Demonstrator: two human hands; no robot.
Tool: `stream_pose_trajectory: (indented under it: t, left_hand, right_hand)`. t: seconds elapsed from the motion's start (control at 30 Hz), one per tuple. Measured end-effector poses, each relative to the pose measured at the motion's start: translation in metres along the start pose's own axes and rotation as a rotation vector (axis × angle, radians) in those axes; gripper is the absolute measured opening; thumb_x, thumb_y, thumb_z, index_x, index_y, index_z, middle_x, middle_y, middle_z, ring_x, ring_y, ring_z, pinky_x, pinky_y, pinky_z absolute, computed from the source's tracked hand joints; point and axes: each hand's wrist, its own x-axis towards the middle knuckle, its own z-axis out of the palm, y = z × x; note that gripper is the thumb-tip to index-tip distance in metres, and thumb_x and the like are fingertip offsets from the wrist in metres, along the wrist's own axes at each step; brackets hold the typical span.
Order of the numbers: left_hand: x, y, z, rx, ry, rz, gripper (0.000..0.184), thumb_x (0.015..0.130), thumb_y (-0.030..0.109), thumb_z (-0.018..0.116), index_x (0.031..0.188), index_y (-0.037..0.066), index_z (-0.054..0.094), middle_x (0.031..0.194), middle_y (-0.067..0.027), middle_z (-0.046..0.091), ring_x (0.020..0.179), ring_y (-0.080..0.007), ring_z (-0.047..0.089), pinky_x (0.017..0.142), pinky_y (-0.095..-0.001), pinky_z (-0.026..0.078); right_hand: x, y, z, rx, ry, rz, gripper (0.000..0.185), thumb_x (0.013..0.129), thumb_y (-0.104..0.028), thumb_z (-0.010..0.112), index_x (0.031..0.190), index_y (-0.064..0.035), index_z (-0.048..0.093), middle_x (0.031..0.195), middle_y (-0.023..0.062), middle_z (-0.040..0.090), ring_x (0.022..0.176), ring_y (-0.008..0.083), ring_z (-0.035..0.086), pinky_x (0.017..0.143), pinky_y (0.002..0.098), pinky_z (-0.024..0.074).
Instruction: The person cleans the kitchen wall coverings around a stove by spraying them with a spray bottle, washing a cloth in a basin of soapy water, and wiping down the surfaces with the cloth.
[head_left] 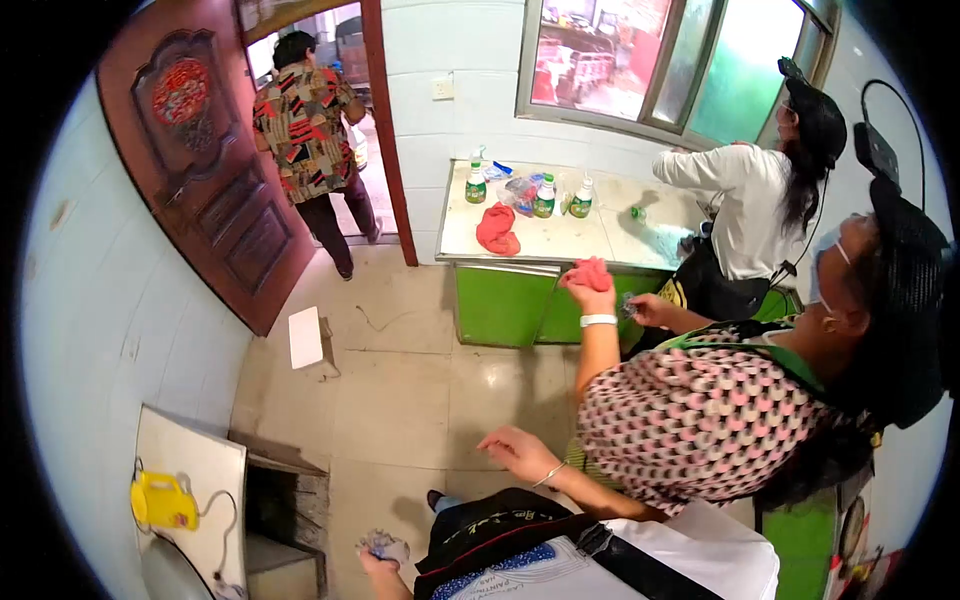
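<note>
Pale walls and a beige tiled floor enclose a small, busy room. Nearest, the left grip is curled around a silvery wad, which looks like a steel scourer. It is held out to the side, apart from the black cloth at the waist, perhaps to keep the clothes clean; how firmly the fingers press, I cannot tell. The right grip is half open, fingers loosely extended, and has hold of nothing. At the left, a yellow jug-like object stands on a low white cabinet.

Just beyond, a person in a patterned top raises a pink cloth in one hand and has another silvery wad in the other. Farther, a red cloth lies crumpled on the pale counter. Three bottles stand upright behind it, probably so that they do not spill and are easy to reach. One person in white stands by the window; another person is at the open door.
</note>
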Motion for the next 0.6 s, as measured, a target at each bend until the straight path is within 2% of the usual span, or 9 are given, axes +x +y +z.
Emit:
stream_pose_trajectory:
  t: [0.07,0.1,0.2,0.27,0.33,0.4,0.53,0.6]
  left_hand:
    - [0.019,0.050,0.045,0.022,-0.097,0.119,0.036,0.088,0.030,0.041,0.112,0.013,0.060,0.110,-0.0067,0.064,0.099,-0.0279,0.060,0.090,-0.0466,0.045]
    - [0.013,0.070,0.071,0.072,-0.106,0.093,0.036,0.089,0.030,0.041,0.114,0.013,0.059,0.111,-0.0064,0.063,0.100,-0.0273,0.059,0.091,-0.0461,0.044]
    - [0.045,0.137,0.122,0.157,-0.162,0.063,0.037,0.090,0.031,0.042,0.117,0.011,0.058,0.115,-0.0067,0.061,0.104,-0.0267,0.057,0.095,-0.0455,0.042]
    - [0.052,0.161,0.154,0.173,-0.148,0.030,0.038,0.090,0.031,0.041,0.117,0.010,0.058,0.116,-0.0076,0.061,0.105,-0.0277,0.057,0.095,-0.0460,0.042]
    - [0.071,0.173,0.181,0.185,-0.139,-0.007,0.039,0.090,0.030,0.040,0.118,0.009,0.058,0.116,-0.0086,0.061,0.106,-0.0287,0.057,0.095,-0.0465,0.041]
    - [0.082,0.175,0.203,0.151,-0.280,-0.058,0.040,0.090,0.028,0.039,0.119,0.008,0.056,0.118,-0.0099,0.060,0.108,-0.0308,0.055,0.097,-0.0488,0.040]
    - [0.095,0.163,0.250,0.196,-0.183,-0.097,0.038,0.089,0.026,0.038,0.114,0.008,0.060,0.112,-0.0106,0.062,0.104,-0.0321,0.058,0.094,-0.0509,0.043]
    - [0.112,0.157,0.270,0.245,-0.213,-0.202,0.038,0.089,0.027,0.039,0.113,0.009,0.060,0.114,-0.0102,0.062,0.106,-0.0328,0.057,0.097,-0.0522,0.041]
  right_hand:
    - [0.026,-0.015,0.026,-0.048,0.029,0.102,0.018,0.090,-0.020,0.052,0.101,-0.0091,0.062,0.093,0.0126,0.061,0.081,0.0265,0.060,0.072,0.0344,0.0483]
    - [0.036,-0.022,0.029,-0.042,0.029,0.128,0.018,0.090,-0.020,0.052,0.101,-0.0091,0.062,0.093,0.0126,0.061,0.081,0.0265,0.060,0.072,0.0344,0.0483]
    - [0.081,-0.035,0.049,-0.033,0.133,-0.041,0.015,0.089,-0.014,0.053,0.099,-0.0082,0.063,0.097,0.0116,0.061,0.079,0.0275,0.060,0.071,0.0340,0.0487]
    - [0.096,-0.041,0.048,-0.026,0.170,0.054,0.015,0.088,-0.015,0.054,0.098,-0.0078,0.063,0.097,0.0120,0.061,0.079,0.0275,0.060,0.071,0.0336,0.0486]
    - [0.112,-0.034,0.048,-0.035,0.220,0.103,0.015,0.088,-0.015,0.054,0.096,-0.0079,0.064,0.096,0.0123,0.061,0.079,0.0272,0.060,0.071,0.0332,0.0486]
    - [0.125,-0.017,0.043,-0.058,0.285,0.106,0.013,0.088,-0.014,0.056,0.095,-0.0080,0.065,0.093,0.0120,0.060,0.076,0.0251,0.059,0.069,0.0322,0.0485]
    - [0.172,0.005,0.022,-0.051,0.377,0.160,0.013,0.087,-0.013,0.056,0.095,-0.0076,0.066,0.093,0.0113,0.059,0.076,0.0232,0.059,0.071,0.0312,0.0483]
    - [0.206,0.019,0.008,0.005,0.392,0.197,0.014,0.087,-0.013,0.056,0.096,-0.0069,0.066,0.092,0.0115,0.059,0.076,0.0230,0.059,0.071,0.0314,0.0483]
